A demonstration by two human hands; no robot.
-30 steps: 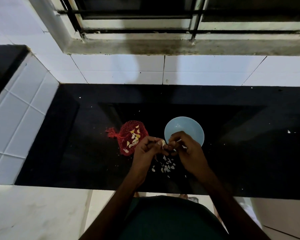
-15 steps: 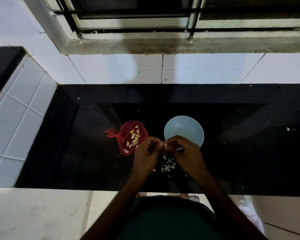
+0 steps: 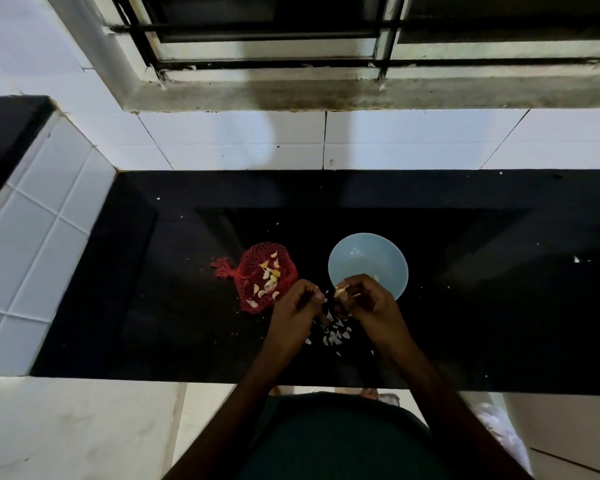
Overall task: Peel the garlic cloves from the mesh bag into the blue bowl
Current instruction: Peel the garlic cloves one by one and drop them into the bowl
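A red mesh bag (image 3: 257,271) with several pale garlic cloves on it lies on the black counter (image 3: 153,306). To its right stands the light blue bowl (image 3: 364,261). My right hand (image 3: 368,299) pinches a garlic clove (image 3: 339,292) just in front of the bowl's near rim. My left hand (image 3: 297,306) hovers a little to the left, fingers curled, a small gap between it and the clove. I cannot tell whether it holds a scrap of skin. White garlic skins (image 3: 335,334) lie scattered on the counter under both hands.
White tiled wall stands behind the counter and a tiled block at the left. A barred window sits above. A few white flecks (image 3: 574,259) dot the counter at the right. The counter's front edge runs just below my wrists.
My hands, joined on the clove before, have drawn slightly apart. The clove stays in my right hand. The left hand has pulled away to the left.
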